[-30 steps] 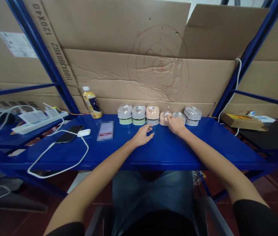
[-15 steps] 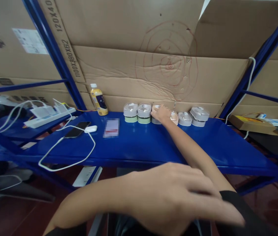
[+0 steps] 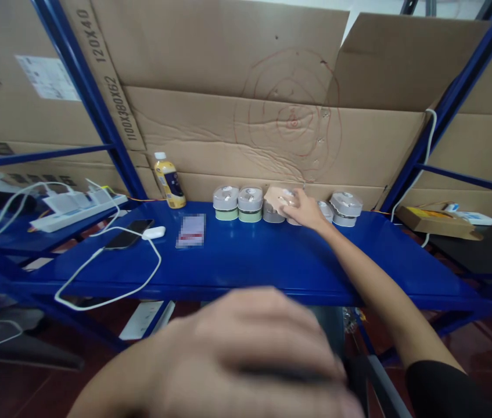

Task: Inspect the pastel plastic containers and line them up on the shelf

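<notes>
My right hand [image 3: 305, 210] reaches to the back of the blue shelf, its fingers closed around a small rounded peach box [image 3: 276, 199] with a clear lid. That box tilts over a grey container [image 3: 274, 217] in the row. To its left stand two stacks of grey clear-topped boxes on green ones, the nearer stack [image 3: 250, 203] and the farther one [image 3: 226, 202]. Right of the hand are a partly covered box [image 3: 326, 210] and a grey stack [image 3: 345, 208] whose upper box sits askew. Close to the camera, my left hand [image 3: 246, 354] is smeared by motion and its fingers are unclear.
A yellow drink bottle [image 3: 169, 181] stands at the back left. A blurred-out card [image 3: 191, 231], a phone [image 3: 128, 234] and a white cable [image 3: 110, 302] lie nearby. A power strip [image 3: 78, 212] is at left, an open carton [image 3: 435, 222] at right. Blue posts frame the shelf.
My right hand has shifted slightly right, and the peach box now shows tilted in its fingers above the row. My left hand has moved left and nearer the camera. The view has shifted slightly.
</notes>
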The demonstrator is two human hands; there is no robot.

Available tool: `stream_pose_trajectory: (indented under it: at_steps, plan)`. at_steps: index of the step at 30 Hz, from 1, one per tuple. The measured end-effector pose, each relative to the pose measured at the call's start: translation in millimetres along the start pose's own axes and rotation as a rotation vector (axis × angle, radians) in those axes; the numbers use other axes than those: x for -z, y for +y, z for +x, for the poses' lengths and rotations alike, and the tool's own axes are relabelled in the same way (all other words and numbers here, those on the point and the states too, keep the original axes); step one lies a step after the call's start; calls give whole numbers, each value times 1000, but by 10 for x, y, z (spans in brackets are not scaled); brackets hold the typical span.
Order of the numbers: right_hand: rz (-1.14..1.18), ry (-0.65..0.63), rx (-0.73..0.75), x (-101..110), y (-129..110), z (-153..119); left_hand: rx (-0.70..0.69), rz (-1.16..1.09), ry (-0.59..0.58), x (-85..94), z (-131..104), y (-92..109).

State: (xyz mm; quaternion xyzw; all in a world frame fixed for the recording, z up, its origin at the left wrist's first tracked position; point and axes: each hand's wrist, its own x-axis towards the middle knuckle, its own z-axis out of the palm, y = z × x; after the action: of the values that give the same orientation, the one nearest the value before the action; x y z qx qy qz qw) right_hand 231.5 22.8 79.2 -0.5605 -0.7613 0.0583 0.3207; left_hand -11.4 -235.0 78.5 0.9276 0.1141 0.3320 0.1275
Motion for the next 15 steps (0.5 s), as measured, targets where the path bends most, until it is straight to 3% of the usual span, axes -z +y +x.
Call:
stream_pose_trajectory:
  at_steps: [2,4,8,11,15]
  plan:
    - [106,-161,226,85,148,-208,60,50,112,155,363,-481]
    - [180,-286,385,98,289,-372,190,98,159,182,591,-1047]
    - [281,-473,463,11,481,-508,556,7,81,4,612,-2055]
    - [281,-539,484,-38,513,-513,580,-146,-1,-159,484,-2409]
    - [147,-470,462,-92,390,-549,529,-141,50,-299,405,-2449]
